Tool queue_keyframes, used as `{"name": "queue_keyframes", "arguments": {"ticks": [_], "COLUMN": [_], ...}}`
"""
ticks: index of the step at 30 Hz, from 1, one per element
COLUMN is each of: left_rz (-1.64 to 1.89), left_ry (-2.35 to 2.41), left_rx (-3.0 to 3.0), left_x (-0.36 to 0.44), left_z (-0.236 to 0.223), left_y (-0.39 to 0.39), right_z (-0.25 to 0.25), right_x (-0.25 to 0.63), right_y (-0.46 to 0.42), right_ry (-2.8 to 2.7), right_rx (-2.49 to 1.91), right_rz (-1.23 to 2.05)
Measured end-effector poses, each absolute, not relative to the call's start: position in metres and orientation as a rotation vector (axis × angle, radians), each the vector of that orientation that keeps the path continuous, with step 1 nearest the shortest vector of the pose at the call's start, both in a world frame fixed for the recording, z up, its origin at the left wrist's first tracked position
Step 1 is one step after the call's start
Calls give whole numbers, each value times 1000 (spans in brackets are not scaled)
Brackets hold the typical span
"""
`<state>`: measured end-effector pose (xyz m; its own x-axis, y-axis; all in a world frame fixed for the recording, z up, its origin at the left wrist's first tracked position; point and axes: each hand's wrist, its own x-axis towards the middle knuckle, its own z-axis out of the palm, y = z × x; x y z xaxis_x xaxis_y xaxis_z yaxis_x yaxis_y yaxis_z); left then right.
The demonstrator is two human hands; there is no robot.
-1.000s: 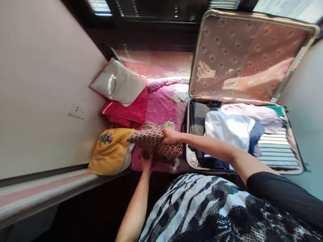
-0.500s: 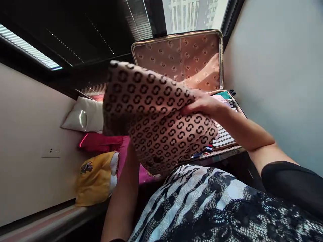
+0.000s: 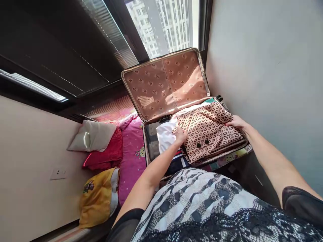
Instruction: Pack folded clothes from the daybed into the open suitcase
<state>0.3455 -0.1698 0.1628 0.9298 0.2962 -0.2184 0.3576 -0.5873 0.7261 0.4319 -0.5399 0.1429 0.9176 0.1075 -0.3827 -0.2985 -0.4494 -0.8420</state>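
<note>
A folded pink garment (image 3: 202,126) with a dark interlocking-letter pattern and two dark buttons lies over the right part of an open suitcase (image 3: 145,143). My left hand (image 3: 180,136) has its fingers closed at the garment's left edge. At the opposite edge, my right hand (image 3: 238,122) grips the cloth, its thumb on top and the other fingers mostly hidden. White cloth (image 3: 165,136) shows beside my left hand. Dark blue striped cloth (image 3: 179,163) sits below it, and a dark grey item (image 3: 152,137) fills the case's left end.
The suitcase lid (image 3: 169,85) stands raised against the window side. Left of the case are magenta bedding (image 3: 131,168), a pale cushion (image 3: 93,136), red cloth (image 3: 106,154) and a yellow cloth (image 3: 97,198). A wall (image 3: 264,67) rises close on the right.
The patterned garment has come down from in front of me into the suitcase, and lies flatter. My left hand, formerly hidden behind it, now shows at its left edge; my right hand is at its right edge.
</note>
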Motion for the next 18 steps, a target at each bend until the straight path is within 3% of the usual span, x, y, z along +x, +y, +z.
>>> {"name": "queue_keyframes", "arguments": {"ticks": [5,11,18], "left_rz": [-105,-84,-481], "left_ry": [409,-304,-207], "left_rx": [2534,2847,2789], "left_x": [346,294,305], "left_z": [182,180,124], "left_y": [-173,-193,-172], "right_z": [142,158,108], "right_x": [446,439,480], "right_y": [-549,-493,-446], "right_ry": [60,-432,-384], "right_rx": [-2252,-2897,-2966], "right_rz": [359,-50,288]}}
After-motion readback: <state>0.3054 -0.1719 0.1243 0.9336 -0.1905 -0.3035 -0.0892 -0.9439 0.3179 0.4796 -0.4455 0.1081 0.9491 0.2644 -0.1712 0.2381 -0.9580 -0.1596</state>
